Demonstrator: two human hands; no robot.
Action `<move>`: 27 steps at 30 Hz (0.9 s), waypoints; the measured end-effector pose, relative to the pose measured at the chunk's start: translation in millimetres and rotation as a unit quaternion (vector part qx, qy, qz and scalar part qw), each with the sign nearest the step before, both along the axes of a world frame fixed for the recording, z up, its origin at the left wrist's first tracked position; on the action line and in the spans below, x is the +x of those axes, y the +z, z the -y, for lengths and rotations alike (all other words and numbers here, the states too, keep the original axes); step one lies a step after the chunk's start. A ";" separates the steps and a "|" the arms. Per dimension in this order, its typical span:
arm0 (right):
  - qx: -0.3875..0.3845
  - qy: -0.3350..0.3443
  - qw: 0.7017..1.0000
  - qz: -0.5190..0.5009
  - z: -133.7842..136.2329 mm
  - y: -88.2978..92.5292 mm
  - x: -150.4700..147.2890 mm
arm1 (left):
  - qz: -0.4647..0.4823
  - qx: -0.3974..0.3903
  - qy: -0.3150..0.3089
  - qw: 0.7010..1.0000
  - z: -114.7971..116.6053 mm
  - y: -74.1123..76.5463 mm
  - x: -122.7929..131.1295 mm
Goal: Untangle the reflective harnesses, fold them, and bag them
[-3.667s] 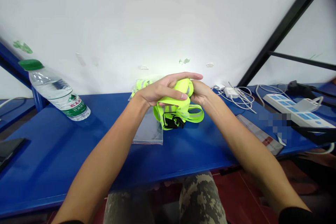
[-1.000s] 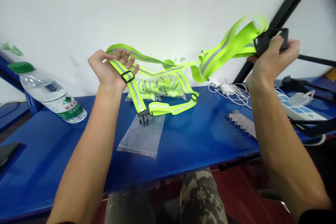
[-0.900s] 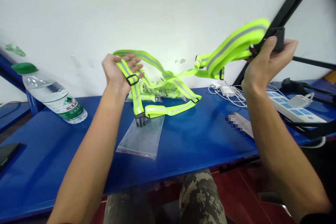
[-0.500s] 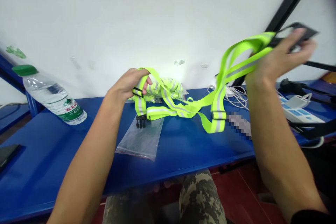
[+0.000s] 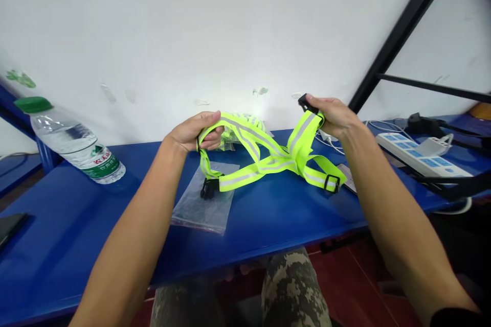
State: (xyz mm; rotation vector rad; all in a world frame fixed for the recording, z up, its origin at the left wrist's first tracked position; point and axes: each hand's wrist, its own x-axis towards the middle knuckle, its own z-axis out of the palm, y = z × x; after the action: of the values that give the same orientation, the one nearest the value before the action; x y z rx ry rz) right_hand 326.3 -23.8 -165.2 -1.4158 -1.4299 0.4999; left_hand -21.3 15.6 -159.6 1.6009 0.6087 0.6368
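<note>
Your left hand (image 5: 194, 133) curls closed around a neon-yellow reflective webbing harness (image 5: 268, 158), and your right hand (image 5: 333, 117) pinches its black plastic buckle (image 5: 305, 103) between thumb and fingers. The harness spans between them, its lower straps resting on the blue table (image 5: 76, 225), its other black clip (image 5: 209, 188) lying on a clear plastic zip bag (image 5: 195, 212). Farther off stand a green-capped water bottle (image 5: 72, 145) and a white power strip (image 5: 418, 160)
</note>
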 end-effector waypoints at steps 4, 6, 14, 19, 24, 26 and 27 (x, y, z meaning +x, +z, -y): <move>-0.023 0.009 0.986 -0.162 -8.4 -5.9 -24.1 | -0.096 0.025 -0.021 0.995 3.7 7.8 6.5; -0.003 0.014 0.987 -0.163 -12.8 -6.4 -42.4 | -0.187 0.086 0.039 0.978 7.8 10.6 18.4; 0.102 0.085 0.991 0.036 -6.2 0.7 -105.6 | 0.006 0.164 0.109 0.980 17.5 -17.7 77.0; 0.245 -0.052 0.955 0.157 42.7 -6.5 -126.0 | 0.076 0.105 0.246 0.961 1.6 -25.4 74.7; 0.281 0.228 0.860 0.359 85.9 -47.4 -163.5 | 0.139 0.032 0.403 0.904 -11.2 -28.2 73.3; 0.304 0.258 0.783 0.477 90.8 -61.8 -174.4 | 0.163 -0.026 0.426 0.890 -14.9 -30.1 72.1; 0.302 0.249 0.758 0.522 91.1 -66.6 -178.0 | 0.180 -0.056 0.430 0.883 -16.3 -30.5 71.0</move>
State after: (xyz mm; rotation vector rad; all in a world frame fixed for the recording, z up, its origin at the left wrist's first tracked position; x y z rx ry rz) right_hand 148.4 -115.0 -231.8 -0.7030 -2.5815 -0.5639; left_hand 49.8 31.9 -190.1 1.0012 1.0524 1.4849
